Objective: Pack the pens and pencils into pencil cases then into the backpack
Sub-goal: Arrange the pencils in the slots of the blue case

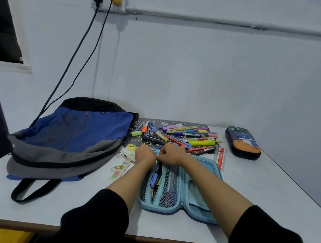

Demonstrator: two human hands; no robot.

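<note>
The blue pencil case (180,185) is lying open on the table (277,194), its long axis running from the near edge toward the wall; both hands are curling over its far end, the left hand (144,155) gripping the rim, the right hand (172,154) pinching the edge beside it. The pile of pens and pencils (182,135) is sitting just beyond the hands, mostly lying crosswise; the backpack (69,137) is lying flat to the left; 1 dark pencil case (243,143) is resting far right.
</note>
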